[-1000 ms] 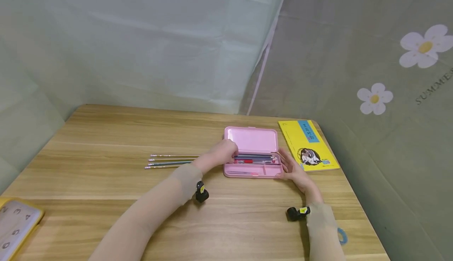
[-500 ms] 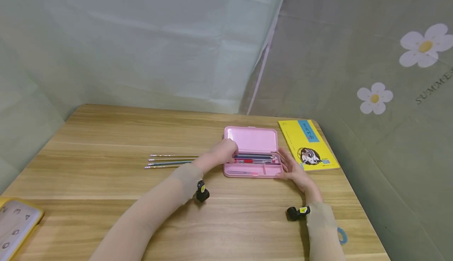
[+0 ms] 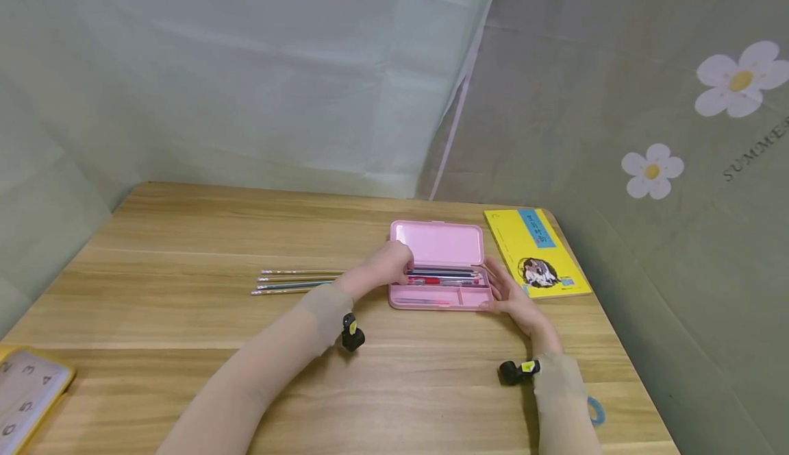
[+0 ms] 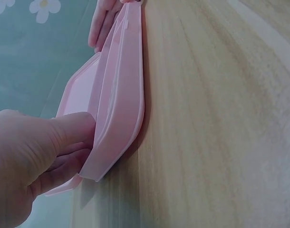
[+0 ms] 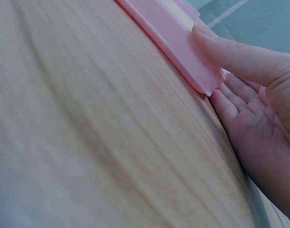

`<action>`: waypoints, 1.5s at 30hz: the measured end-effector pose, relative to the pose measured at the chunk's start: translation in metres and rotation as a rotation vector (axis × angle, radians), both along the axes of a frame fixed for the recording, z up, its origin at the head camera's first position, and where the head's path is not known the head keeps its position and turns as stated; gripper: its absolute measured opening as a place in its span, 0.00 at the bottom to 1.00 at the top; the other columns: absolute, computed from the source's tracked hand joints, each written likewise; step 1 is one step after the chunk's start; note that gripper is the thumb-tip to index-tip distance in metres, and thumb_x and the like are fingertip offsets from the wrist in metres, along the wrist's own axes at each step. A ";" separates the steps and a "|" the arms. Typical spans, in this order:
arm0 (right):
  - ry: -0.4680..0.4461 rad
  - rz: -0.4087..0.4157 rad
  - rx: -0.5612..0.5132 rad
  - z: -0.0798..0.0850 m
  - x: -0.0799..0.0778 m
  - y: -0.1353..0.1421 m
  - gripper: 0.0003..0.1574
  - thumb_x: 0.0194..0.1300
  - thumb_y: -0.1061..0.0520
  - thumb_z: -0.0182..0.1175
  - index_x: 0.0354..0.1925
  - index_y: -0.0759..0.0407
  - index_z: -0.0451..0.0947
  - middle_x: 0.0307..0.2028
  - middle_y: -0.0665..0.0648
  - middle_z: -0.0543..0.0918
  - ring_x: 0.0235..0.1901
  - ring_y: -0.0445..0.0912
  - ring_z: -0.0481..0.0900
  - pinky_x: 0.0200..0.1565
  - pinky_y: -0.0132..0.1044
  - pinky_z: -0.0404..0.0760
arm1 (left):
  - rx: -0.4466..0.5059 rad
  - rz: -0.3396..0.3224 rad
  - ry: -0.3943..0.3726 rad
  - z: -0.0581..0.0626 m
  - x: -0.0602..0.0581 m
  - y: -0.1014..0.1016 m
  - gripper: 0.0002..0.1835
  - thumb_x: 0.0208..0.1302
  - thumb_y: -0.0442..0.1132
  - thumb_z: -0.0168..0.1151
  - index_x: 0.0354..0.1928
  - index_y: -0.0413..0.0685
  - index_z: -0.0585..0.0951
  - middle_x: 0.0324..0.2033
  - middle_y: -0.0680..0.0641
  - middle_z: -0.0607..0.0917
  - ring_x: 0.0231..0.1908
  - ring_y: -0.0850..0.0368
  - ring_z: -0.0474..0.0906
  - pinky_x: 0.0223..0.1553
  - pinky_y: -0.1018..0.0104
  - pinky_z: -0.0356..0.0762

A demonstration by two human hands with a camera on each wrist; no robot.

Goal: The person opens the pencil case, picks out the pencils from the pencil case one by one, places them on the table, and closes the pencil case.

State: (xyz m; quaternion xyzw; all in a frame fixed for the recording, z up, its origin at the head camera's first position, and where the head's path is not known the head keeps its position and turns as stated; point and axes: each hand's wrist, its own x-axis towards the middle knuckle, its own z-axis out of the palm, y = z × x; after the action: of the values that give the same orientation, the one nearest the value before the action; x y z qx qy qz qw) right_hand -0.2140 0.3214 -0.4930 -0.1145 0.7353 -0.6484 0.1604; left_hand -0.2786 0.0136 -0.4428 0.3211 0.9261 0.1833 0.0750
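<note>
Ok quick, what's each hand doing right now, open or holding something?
Left hand: at the pink pencil case, grip can't be told.
Right hand: holding the pink pencil case's right end.

Case (image 3: pixel 476 298) on table (image 3: pixel 431 386), lid (image 3: pixel 440 244) behind, w/ pens (image 3: pixel 440 281) in it. Pencils (image 3: pixel 296 280) L, book (image 3: pixel 524 242) R. Clock (image 3: pixel 33 390) front L, ring (image 3: pixel 600 411) front R. L hand (image 3: pixel 392 263) @ case's L end, R hand (image 3: pixel 514 301) @ R.

the pink case (image 4: pixel 128 90) hides the tips of the left hand (image 4: pixel 35 152). the yellow number board (image 3: pixel 31 393) is cut off. a sleeve (image 3: pixel 559 390) hides some of the blue ring (image 3: pixel 598 410).
</note>
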 end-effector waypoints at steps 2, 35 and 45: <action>0.002 0.002 0.001 -0.001 0.000 0.000 0.65 0.56 0.70 0.65 0.78 0.54 0.36 0.79 0.56 0.37 0.77 0.55 0.35 0.65 0.18 0.60 | 0.005 -0.002 0.003 0.001 0.000 0.000 0.08 0.50 0.34 0.74 0.33 0.41 0.86 0.24 0.51 0.84 0.28 0.60 0.76 0.36 0.67 0.80; 0.019 0.014 0.011 0.000 -0.001 0.002 0.65 0.56 0.72 0.64 0.78 0.58 0.34 0.78 0.60 0.35 0.77 0.59 0.34 0.64 0.17 0.60 | 0.067 -0.018 0.001 0.001 0.002 -0.007 0.11 0.52 0.31 0.71 0.39 0.40 0.87 0.29 0.49 0.85 0.32 0.57 0.79 0.42 0.62 0.81; 0.003 -0.007 0.011 0.001 -0.001 0.000 0.65 0.55 0.72 0.65 0.78 0.56 0.36 0.79 0.58 0.37 0.77 0.56 0.36 0.63 0.17 0.61 | 0.061 -0.059 0.034 -0.001 0.003 -0.009 0.11 0.52 0.30 0.70 0.40 0.40 0.87 0.36 0.46 0.89 0.37 0.54 0.83 0.46 0.60 0.82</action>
State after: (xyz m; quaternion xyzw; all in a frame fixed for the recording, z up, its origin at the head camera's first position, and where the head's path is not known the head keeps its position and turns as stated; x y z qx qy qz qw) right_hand -0.2148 0.3218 -0.4919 -0.1122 0.7394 -0.6449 0.1575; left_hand -0.2751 0.0049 -0.4439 0.3535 0.9113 0.2037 0.0550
